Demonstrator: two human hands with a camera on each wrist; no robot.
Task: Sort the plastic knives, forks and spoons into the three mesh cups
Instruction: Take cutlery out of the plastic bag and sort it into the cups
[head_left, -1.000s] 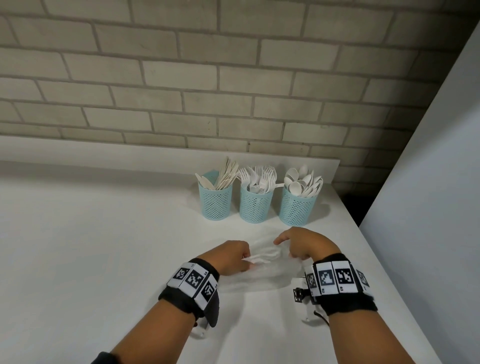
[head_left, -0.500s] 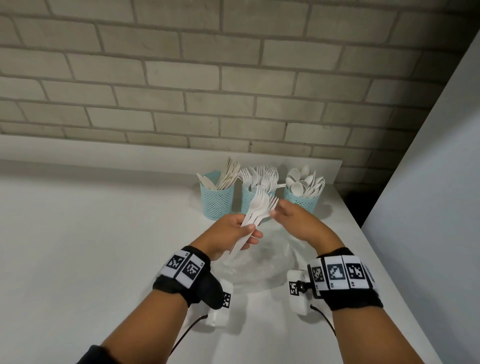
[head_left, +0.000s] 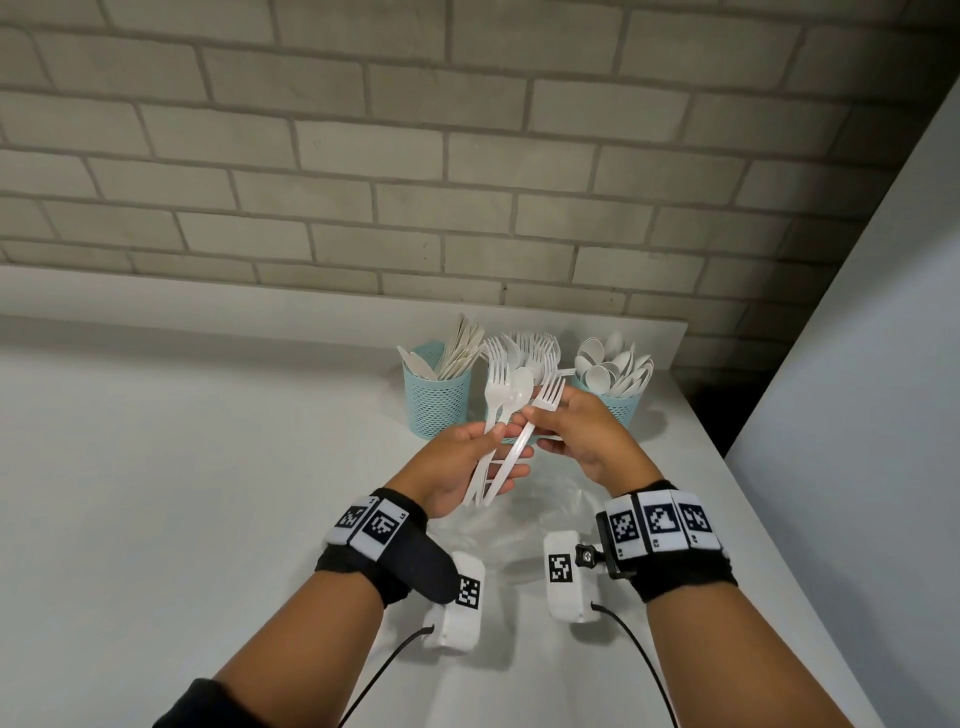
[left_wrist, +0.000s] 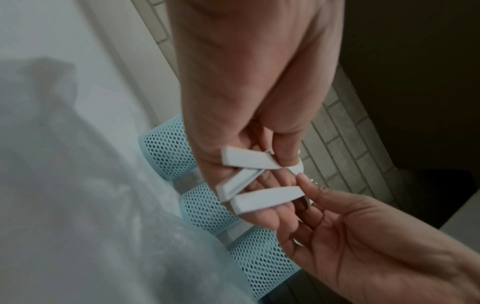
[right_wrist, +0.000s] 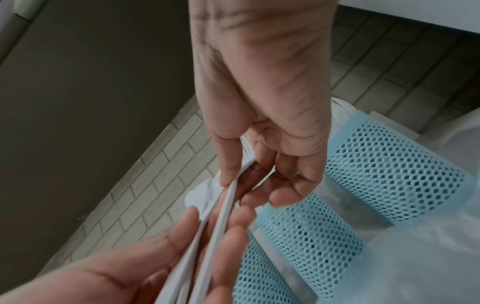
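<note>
Sorting's mid-step: my left hand grips a small fan of cutlery, a fork at 11 o'clock, then a spoon, held above the table. My right hand pinches the second fork at 1 o'clock. I reckon next I pull it free and drop it in the middle cup, between the knife cup and the spoon cup.

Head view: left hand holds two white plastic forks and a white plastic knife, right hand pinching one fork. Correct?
Not quite. The head view shows the left hand holding two white plastic forks and a white plastic spoon, not a knife. The right hand does pinch one fork.
</note>
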